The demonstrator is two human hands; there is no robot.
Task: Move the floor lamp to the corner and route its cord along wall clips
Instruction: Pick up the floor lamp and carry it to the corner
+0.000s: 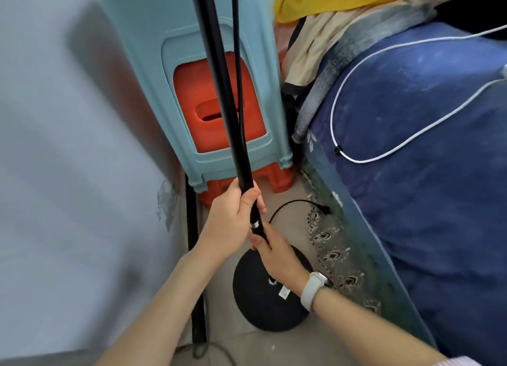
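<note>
The floor lamp's black pole [219, 77] rises through the middle of the view, with its black cord [238, 64] hanging beside it. My left hand [233, 217] is wrapped around the pole above a silver joint ring. Just below, my right hand [277, 253], with a white wristband, grips the lower pole. The round black lamp base [263, 308] rests on the floor under my right wrist. The cord's plug end [323, 208] lies on the floor near the bed. No wall clips are visible.
A light-blue plastic stool [164, 64] stacked over an orange stool [219, 113] stands behind the pole against the pale wall [68, 173]. A bed with a blue cover [425, 201], a white cable [384, 157] and piled clothes [329, 3] fills the right. A black strip [194, 269] runs along the wall's foot.
</note>
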